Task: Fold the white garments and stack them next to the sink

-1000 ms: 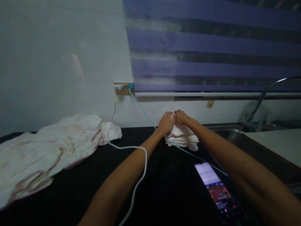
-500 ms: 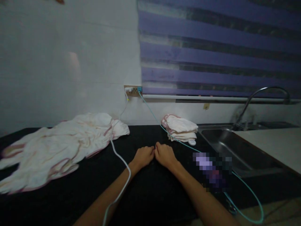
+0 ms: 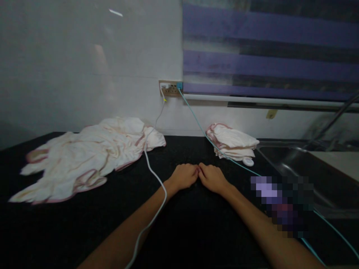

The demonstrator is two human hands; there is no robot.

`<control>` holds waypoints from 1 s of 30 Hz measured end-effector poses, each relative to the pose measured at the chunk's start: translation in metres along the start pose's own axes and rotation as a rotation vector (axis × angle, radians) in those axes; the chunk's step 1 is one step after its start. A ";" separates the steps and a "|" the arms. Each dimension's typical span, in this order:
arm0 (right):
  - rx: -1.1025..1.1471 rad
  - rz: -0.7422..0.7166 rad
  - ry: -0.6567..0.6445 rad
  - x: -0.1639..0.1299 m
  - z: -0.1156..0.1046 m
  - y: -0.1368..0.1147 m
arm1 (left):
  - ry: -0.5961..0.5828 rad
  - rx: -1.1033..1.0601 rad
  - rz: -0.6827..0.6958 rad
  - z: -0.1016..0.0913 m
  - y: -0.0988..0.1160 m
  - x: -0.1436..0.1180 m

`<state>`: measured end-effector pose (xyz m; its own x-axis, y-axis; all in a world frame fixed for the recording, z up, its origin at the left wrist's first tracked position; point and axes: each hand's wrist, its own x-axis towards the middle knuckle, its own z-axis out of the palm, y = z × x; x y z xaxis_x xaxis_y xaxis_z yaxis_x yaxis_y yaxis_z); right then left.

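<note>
nearest, a blurred phone [image 3: 280, 203] lying flat on the black counter [image 3: 70, 224], off to the right. a white cord [image 3: 153, 173] draped over the left arm, running up to the wall plug [image 3: 170, 88]. next, left hand [image 3: 183, 175] and right hand [image 3: 212, 178] resting side by side on the counter, fingers curled in, knuckles touching, holding nothing. farther back on the left, a loose, crumpled heap of white cloth [image 3: 84, 153] with pink edges. farther back on the right, a small stack of folded cloths [image 3: 232, 142], well apart from both hands, with a thin green cord [image 3: 202, 129] crossing in front of it. beside the stack, the metal sink [image 3: 303, 164]. last, the wall and a purple striped blind [image 3: 269, 48].
</note>
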<state>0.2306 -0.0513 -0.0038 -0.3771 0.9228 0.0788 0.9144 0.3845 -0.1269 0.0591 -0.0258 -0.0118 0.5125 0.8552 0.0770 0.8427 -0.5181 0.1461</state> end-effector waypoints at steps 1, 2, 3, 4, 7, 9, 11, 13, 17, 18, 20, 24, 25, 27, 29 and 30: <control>0.001 -0.001 0.003 0.000 0.000 0.001 | 0.001 0.000 0.002 -0.001 0.000 -0.001; 0.003 -0.002 0.006 0.000 0.000 0.001 | 0.002 -0.001 0.005 -0.001 0.000 -0.001; 0.005 -0.003 0.010 0.000 0.000 0.002 | 0.003 -0.003 0.008 -0.002 -0.001 -0.001; 0.008 -0.004 0.013 0.000 0.000 0.003 | 0.002 -0.005 0.012 -0.002 -0.001 -0.002; 0.018 -0.007 0.014 0.000 0.000 0.005 | -0.001 -0.016 0.023 -0.002 -0.003 -0.002; 0.028 -0.010 0.015 0.000 -0.001 0.005 | 0.003 -0.024 0.026 -0.003 -0.003 -0.002; 0.039 -0.011 0.020 0.000 -0.001 0.006 | 0.005 -0.032 0.031 -0.003 -0.003 -0.003; 0.049 -0.010 0.025 -0.001 -0.002 0.007 | 0.001 -0.041 0.039 -0.004 -0.004 -0.003; 0.064 -0.005 0.028 -0.001 -0.002 0.007 | -0.002 -0.058 0.055 -0.005 -0.004 -0.003; 0.067 -0.005 0.028 -0.001 -0.002 0.008 | 0.001 -0.061 0.055 -0.005 -0.005 -0.002; 0.072 -0.007 0.030 -0.001 -0.001 0.008 | 0.005 -0.066 0.053 -0.004 -0.006 -0.002; 0.079 -0.005 0.037 0.000 0.001 0.009 | 0.009 -0.074 0.065 -0.003 -0.007 -0.001; 0.082 -0.007 0.038 -0.001 0.001 0.009 | 0.010 -0.075 0.068 -0.003 -0.008 -0.001; 0.088 -0.012 0.039 -0.001 0.001 0.009 | 0.013 -0.073 0.064 -0.003 -0.008 -0.001; 0.091 -0.015 0.039 -0.001 0.001 0.010 | 0.015 -0.070 0.058 -0.003 -0.009 -0.001; 0.092 -0.016 0.039 -0.001 0.001 0.010 | 0.016 -0.069 0.056 -0.003 -0.009 -0.001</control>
<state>0.2397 -0.0481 -0.0060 -0.3844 0.9154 0.1194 0.8900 0.4018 -0.2156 0.0505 -0.0219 -0.0106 0.5557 0.8251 0.1022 0.7990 -0.5640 0.2087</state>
